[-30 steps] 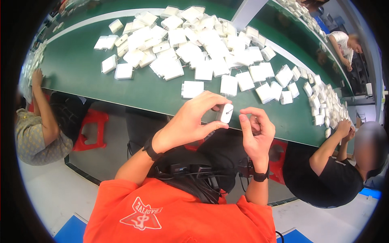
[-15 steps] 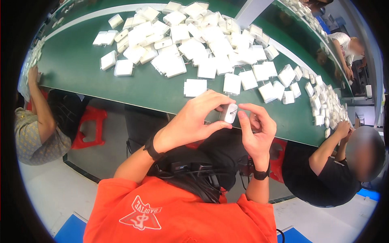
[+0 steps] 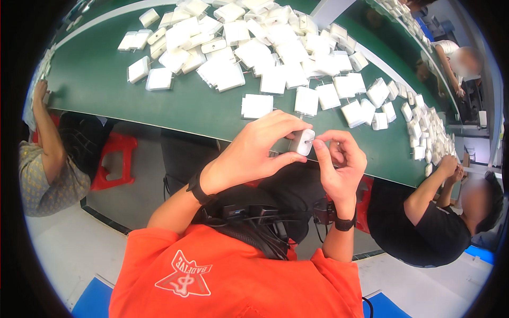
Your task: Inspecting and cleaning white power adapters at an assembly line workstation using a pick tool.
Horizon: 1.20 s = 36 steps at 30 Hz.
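One small white adapter (image 3: 302,142) sits pinched in the left hand (image 3: 254,153), held above the near edge of the green table (image 3: 95,85). Right hand (image 3: 339,164) touches the adapter's face with thumb and forefinger, other fingers curled. Many white adapters (image 3: 265,53) lie heaped beyond; seated people work on either side.

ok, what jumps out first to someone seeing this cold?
The heap of white square adapter blocks strewn across the green table, filling its upper middle. Next, at centre, the left hand grips one small white block near the table's front edge while the right hand touches its end with a fingertip. Two seated co-workers flank the scene, hands at the table's far left and right.
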{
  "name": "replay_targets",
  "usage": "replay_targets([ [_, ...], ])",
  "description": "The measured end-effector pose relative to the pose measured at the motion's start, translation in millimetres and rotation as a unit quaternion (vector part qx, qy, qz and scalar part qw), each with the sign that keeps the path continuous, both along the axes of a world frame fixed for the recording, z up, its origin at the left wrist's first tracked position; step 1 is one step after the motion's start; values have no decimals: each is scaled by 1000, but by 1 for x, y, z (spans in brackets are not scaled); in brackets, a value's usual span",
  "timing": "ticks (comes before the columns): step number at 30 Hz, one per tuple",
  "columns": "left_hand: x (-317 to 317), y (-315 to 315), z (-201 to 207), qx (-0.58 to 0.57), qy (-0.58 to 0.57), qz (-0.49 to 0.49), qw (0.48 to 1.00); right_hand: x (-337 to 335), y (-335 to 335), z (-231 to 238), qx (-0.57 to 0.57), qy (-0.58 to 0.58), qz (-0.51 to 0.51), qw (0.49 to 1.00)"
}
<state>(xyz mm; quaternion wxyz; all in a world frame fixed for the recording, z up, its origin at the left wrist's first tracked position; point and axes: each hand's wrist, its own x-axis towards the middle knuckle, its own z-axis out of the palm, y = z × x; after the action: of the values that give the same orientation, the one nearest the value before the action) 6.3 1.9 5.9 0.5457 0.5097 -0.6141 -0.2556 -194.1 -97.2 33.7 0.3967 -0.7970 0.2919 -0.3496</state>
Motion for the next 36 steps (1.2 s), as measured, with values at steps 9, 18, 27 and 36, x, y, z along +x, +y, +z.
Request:
replay_targets([
  [9,0,0,-1,-10,10,0,1000,-1,2,2,53,1,-6,999],
  [18,0,1,-3,-11,3,1,1000,-9,14,8,59,33,-17,998],
  [27,1,-1,-5,-70,-6,7,997,-12,14,11,-18,65,3,998],
  [36,0,-3,-7,-80,-10,6,997,-9,15,15,-38,43,0,998],
])
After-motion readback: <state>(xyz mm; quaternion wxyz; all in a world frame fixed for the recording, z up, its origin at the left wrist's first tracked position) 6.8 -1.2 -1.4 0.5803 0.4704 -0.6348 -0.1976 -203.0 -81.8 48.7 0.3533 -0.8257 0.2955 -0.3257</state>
